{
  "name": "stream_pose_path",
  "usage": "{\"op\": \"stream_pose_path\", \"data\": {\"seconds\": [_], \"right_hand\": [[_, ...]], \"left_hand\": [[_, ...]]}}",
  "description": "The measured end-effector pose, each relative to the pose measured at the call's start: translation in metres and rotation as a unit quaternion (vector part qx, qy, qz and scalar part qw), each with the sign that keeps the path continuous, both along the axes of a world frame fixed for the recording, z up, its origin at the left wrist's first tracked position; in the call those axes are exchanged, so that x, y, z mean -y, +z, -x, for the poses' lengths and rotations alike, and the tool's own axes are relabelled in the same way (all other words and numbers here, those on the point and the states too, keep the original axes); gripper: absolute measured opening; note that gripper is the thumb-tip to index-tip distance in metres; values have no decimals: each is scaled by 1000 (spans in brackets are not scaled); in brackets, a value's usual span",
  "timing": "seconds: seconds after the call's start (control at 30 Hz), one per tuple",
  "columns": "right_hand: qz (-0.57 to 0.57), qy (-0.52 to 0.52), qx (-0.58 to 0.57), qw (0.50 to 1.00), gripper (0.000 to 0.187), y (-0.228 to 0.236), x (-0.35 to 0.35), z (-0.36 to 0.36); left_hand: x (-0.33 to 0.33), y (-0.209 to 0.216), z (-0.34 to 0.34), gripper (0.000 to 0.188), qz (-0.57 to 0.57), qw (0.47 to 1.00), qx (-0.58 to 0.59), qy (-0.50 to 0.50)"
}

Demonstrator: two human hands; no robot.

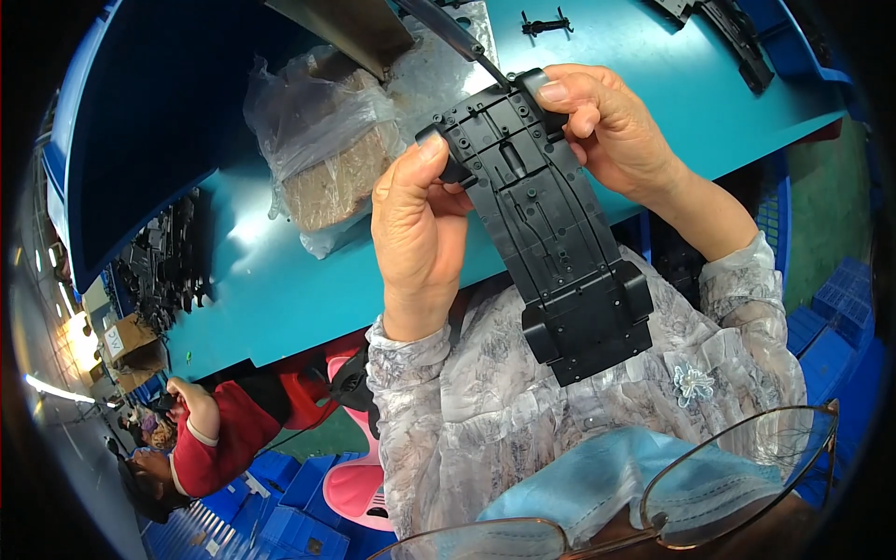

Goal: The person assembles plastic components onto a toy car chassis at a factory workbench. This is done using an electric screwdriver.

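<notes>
A turquoise bench (728,107) stretches beneath and beyond both hands, with a plastic-wrapped block (331,182) past the left one. Between the hands, a long black moulded tray (537,215) is lifted above the bench edge, its near end reaching toward the chest. The left hand (420,219) and right hand (611,131) each pinch a far corner, thumbs on top. The tray is picked up; whether any fitting is finished or remains, I cannot tell. A small black piece (547,25) lies separate beyond the right hand.
</notes>
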State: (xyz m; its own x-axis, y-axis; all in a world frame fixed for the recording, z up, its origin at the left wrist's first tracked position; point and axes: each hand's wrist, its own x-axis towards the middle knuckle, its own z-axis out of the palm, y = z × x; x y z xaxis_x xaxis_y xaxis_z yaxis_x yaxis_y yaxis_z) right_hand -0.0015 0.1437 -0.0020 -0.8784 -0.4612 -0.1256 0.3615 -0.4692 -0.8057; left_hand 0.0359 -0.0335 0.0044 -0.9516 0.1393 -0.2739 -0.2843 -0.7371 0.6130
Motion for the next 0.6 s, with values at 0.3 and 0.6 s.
{"op": "stream_pose_path", "data": {"seconds": [0.3,0.6], "right_hand": [[-16,3,-8,1000,18,-3,-4,4],[-8,32,16,999,19,-6,-5,14]], "left_hand": [[-1,0,1,14,33,999,-21,6],[1,-4,6,11,14,1000,1,16]]}}
